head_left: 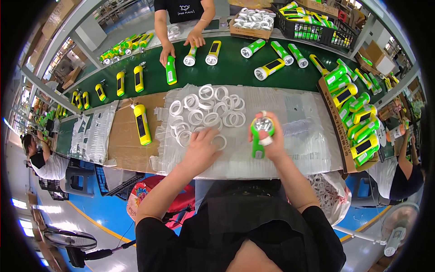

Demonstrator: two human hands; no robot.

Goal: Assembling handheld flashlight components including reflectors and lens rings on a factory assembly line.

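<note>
My right hand (275, 138) grips a green flashlight (258, 152), its clear lens end turned up; thumb and a fingertip wear white coverings. To its left, my left hand (200, 152) is over the near edge of a pile of white plastic rings (211, 119), fingers spread downward, with one ring (219, 143) right beside its fingertips. No ring shows clearly held in it. A yellow flashlight (142, 125) with a dark panel lies farther left on brown cardboard (124, 149). The rings rest on a tape-covered sheet (294, 156).
Beyond runs a green conveyor belt (235, 75) carrying several flashlights. A co-worker's hands (181, 47) touch flashlights across it. A carton (346, 154) full of flashlights stands at right. A ring box (252, 25) and black crate (317, 34) stand at the back.
</note>
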